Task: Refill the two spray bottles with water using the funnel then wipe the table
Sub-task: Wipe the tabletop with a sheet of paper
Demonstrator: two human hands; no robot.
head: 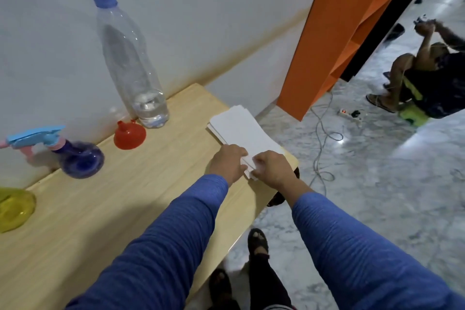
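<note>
A stack of white tissues (pixel 241 128) lies at the right end of the wooden table (pixel 125 196). My left hand (pixel 227 162) and my right hand (pixel 270 167) both pinch its near edge. A purple spray bottle (pixel 79 158) with a blue and pink trigger head stands at the back left. A yellow spray bottle (pixel 13 207) shows partly at the left edge. An upturned red funnel (pixel 129 134) sits by the wall. Beside it stands a capped clear water bottle (pixel 130 60) with a little water at the bottom.
The table stands against a white wall (pixel 188 7). An orange panel (pixel 334 33) rises to the right. Cables and a power strip (pixel 349 114) lie on the marble floor. Another person (pixel 422 75) sits at the far right. My sandalled feet (pixel 258 243) stand at the table's edge.
</note>
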